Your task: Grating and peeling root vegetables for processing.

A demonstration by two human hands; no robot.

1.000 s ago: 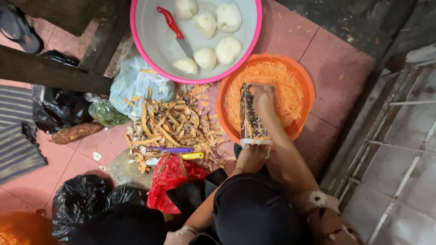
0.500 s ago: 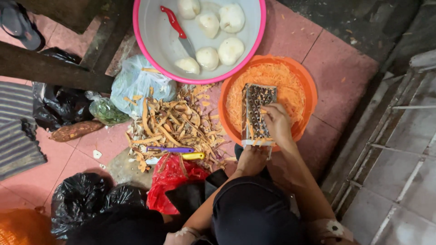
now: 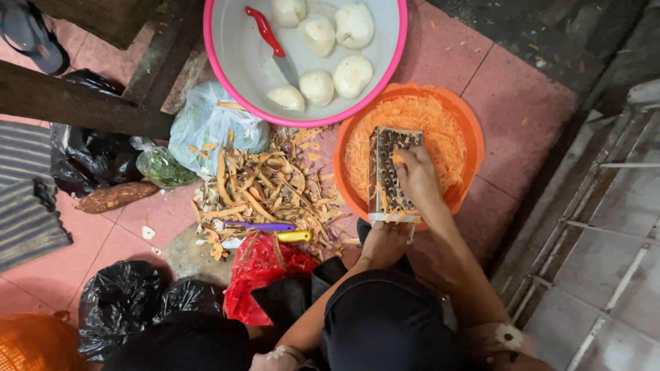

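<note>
A metal box grater (image 3: 385,175) stands tilted in an orange bowl (image 3: 474,148) full of orange shreds (image 3: 426,124). My left hand (image 3: 381,240) grips the grater's lower end at the bowl's near rim. My right hand (image 3: 418,180) presses a small orange vegetable piece (image 3: 398,159) against the grater's face, fingers closed over it.
A pink-rimmed basin (image 3: 234,75) holds several peeled white roots (image 3: 352,74) and a red-handled knife (image 3: 269,38). A heap of peelings (image 3: 265,182), a purple peeler (image 3: 261,226), a yellow handle (image 3: 294,236), plastic bags (image 3: 117,299) and a whole sweet potato (image 3: 113,197) lie to the left. A metal grille (image 3: 605,227) is to the right.
My right hand has slid down the grater's face from its far end toward me. My left hand has stayed on the grater's lower end.
</note>
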